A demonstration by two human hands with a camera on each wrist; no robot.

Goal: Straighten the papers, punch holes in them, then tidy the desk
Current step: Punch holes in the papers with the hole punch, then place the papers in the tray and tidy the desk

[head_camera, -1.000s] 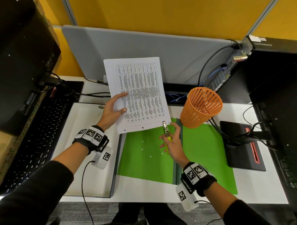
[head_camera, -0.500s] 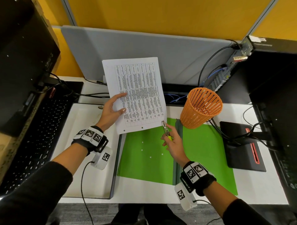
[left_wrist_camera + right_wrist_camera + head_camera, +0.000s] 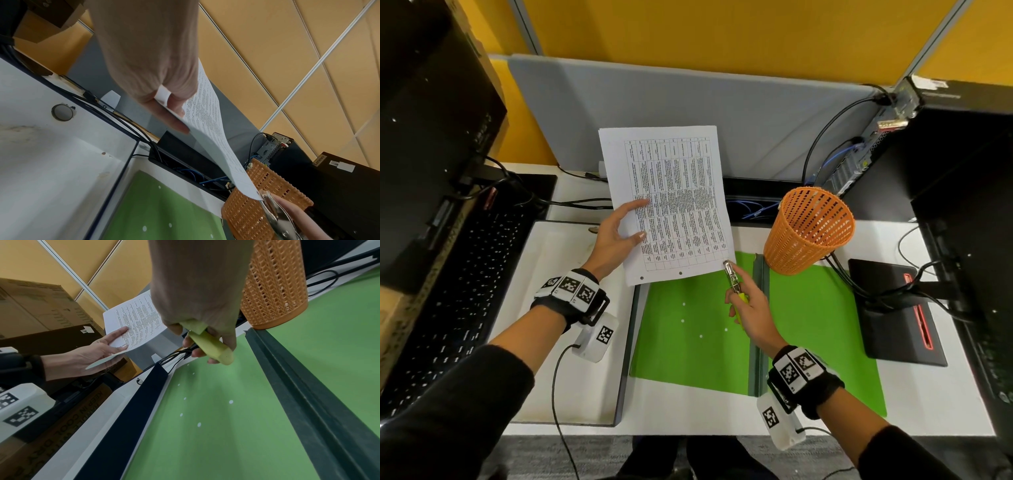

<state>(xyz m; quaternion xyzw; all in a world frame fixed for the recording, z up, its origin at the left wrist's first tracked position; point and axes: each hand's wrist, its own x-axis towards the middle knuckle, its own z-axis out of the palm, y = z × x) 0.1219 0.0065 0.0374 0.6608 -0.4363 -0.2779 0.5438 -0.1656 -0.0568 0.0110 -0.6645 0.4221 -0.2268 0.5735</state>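
Head view: nearest me, my right hand wraps the yellow handles of the hole punch above the green folder, its metal tip at the papers' corner. My left hand pinches those papers, raised past the folder's far edge. Beyond stands the orange basket.

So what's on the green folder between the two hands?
Small white paper dots from the punch lie on the green folder, seen in the head and right wrist views.

orange basket just right, green mat bare
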